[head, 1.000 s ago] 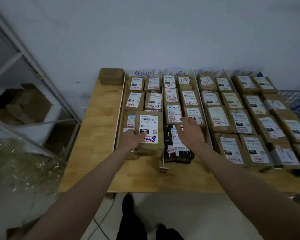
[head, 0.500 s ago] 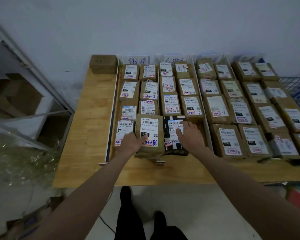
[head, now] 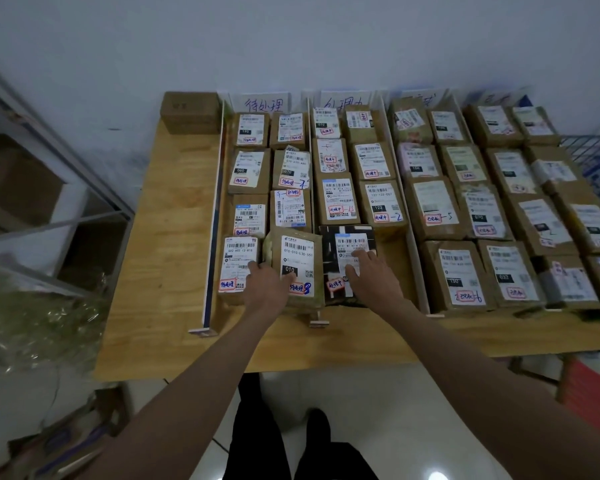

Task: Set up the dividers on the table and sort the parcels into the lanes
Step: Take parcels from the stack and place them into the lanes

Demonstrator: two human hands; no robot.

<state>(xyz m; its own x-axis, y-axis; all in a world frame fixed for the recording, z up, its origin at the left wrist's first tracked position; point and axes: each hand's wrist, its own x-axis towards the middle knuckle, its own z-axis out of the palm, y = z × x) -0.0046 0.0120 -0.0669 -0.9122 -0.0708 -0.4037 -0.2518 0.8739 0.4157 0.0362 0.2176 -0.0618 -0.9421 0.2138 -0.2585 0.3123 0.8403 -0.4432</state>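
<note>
Tall brown cardboard parcel with white barcode label [head: 293,268] pushed further back into leftmost lane, lower now, tilted against neighbour; left hand [head: 264,285] moved from its near-left corner to lower left edge. Right hand [head: 369,274] slid back, now flat on black parcel with white label [head: 347,261], itself shifted deeper into second lane

Labelled parcels [head: 334,199] fill lanes between dividers [head: 213,216].

Bare wooden table [head: 174,237] lies open left of the long white divider strip [head: 212,220] and along the near edge. Between the upright dividers, brown cardboard parcels [head: 336,199] pack the lanes tightly; one gap [head: 394,251] remains beside the black parcel [head: 329,258].
</note>
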